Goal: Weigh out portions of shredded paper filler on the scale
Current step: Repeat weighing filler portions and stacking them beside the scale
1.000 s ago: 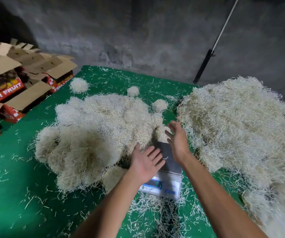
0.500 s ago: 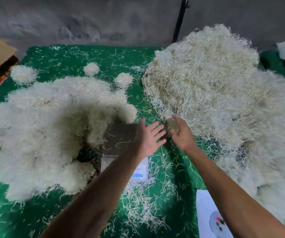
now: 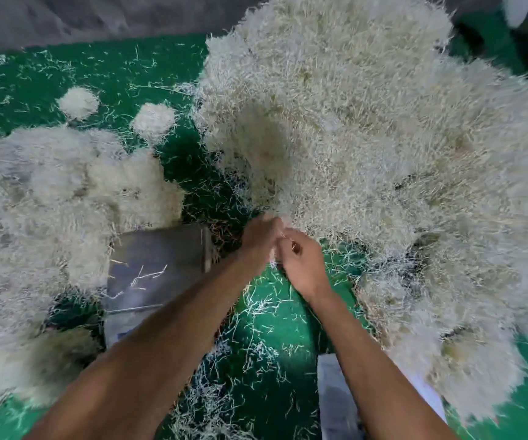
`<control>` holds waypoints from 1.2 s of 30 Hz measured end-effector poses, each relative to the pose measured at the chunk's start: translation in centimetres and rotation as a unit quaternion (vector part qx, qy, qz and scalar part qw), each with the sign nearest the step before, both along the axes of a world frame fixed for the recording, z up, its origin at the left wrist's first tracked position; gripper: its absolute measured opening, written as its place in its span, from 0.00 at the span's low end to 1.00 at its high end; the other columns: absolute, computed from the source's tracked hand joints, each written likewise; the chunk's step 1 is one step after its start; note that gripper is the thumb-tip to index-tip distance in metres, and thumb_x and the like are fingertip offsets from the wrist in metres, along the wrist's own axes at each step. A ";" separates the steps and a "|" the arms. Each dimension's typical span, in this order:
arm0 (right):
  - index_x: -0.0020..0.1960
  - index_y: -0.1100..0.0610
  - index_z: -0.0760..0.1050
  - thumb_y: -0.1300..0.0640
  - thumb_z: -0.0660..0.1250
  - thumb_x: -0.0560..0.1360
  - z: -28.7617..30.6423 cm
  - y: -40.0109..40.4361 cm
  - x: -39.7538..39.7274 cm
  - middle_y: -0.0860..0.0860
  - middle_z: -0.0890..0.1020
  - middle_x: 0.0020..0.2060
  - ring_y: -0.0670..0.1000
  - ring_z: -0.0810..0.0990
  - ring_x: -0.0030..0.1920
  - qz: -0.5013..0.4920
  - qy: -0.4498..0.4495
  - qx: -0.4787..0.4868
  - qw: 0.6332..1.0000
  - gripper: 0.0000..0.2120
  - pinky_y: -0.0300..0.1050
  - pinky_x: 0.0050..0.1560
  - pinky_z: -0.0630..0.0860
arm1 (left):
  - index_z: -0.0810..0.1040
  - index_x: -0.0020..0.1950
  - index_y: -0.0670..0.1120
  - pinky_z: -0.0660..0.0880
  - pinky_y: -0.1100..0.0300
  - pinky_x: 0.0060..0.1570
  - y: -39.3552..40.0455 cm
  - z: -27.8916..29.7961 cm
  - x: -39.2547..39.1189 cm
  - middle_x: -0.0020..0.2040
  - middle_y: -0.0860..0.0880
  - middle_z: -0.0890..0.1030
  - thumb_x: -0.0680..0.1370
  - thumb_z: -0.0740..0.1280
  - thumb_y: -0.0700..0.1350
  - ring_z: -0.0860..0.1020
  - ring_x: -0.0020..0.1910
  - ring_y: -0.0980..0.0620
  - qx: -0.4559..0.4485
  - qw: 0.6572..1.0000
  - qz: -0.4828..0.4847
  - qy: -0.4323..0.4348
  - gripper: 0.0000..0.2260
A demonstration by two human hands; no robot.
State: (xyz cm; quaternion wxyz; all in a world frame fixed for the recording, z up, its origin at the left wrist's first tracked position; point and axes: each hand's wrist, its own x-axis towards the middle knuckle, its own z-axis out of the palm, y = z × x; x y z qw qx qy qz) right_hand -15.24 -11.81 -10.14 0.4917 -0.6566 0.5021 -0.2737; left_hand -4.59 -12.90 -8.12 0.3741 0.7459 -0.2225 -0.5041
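A big loose pile of shredded paper filler (image 3: 367, 138) fills the right half of the green table (image 3: 272, 319). My left hand (image 3: 256, 241) and my right hand (image 3: 302, 265) meet at the pile's near-left edge, fingers curled and pinching a small tuft of shreds between them. The scale (image 3: 157, 265) stands just left of my left hand. Its steel platform carries only a few stray strands, and my left forearm hides most of its display end.
A heap of weighed clumps (image 3: 49, 204) lies left of the scale, with two small round clumps (image 3: 78, 102) (image 3: 153, 121) behind it. A white sheet (image 3: 335, 404) lies at the near right under my forearm. Loose strands litter the table.
The view has swung right and down toward the big pile. Both hands left the scale platform, moved right to the pile's edge, and closed together on shreds.
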 end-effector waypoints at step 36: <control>0.64 0.62 0.75 0.69 0.65 0.75 0.8 9.5 -2.7 0.56 0.78 0.58 0.55 0.81 0.51 0.157 0.208 -0.174 0.950 0.18 0.47 0.54 0.82 | 0.81 0.41 0.48 0.72 0.66 0.25 13.3 2.5 1.3 0.30 0.53 0.76 0.77 0.72 0.56 0.74 0.24 0.59 -0.036 0.996 -0.063 -0.044 0.12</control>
